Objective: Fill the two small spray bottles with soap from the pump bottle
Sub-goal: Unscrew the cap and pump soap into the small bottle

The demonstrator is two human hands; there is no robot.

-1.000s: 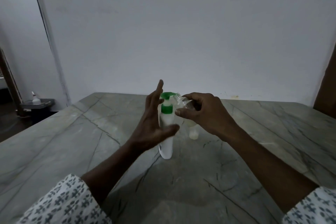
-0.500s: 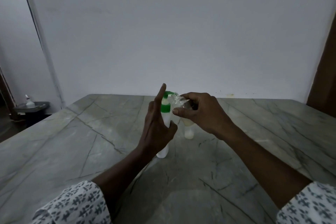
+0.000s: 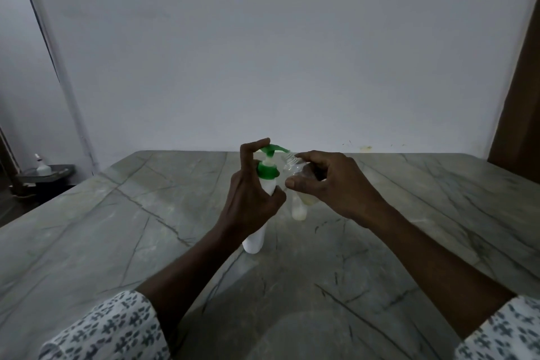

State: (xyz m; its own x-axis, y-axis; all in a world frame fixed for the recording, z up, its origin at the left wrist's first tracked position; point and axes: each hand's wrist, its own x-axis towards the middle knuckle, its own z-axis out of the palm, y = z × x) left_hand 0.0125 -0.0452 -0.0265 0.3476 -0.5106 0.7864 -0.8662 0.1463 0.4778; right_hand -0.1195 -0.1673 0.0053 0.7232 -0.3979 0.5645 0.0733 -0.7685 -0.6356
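Left hand (image 3: 251,199) grips pump bottle (image 3: 267,171) standing on table (image 3: 117,228), index finger curled over pump head. Right hand (image 3: 330,184) pinches clear bottle (image 3: 294,168), tilted, neck at spout. Second bottle (image 3: 298,210) stands just behind.

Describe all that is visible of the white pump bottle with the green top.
The white plastic pump bottle stands nearly upright on the grey marble table. Its green pump head's spout points right, at the open neck of a clear small bottle. The left hand grips its body, forefinger curled over the head.
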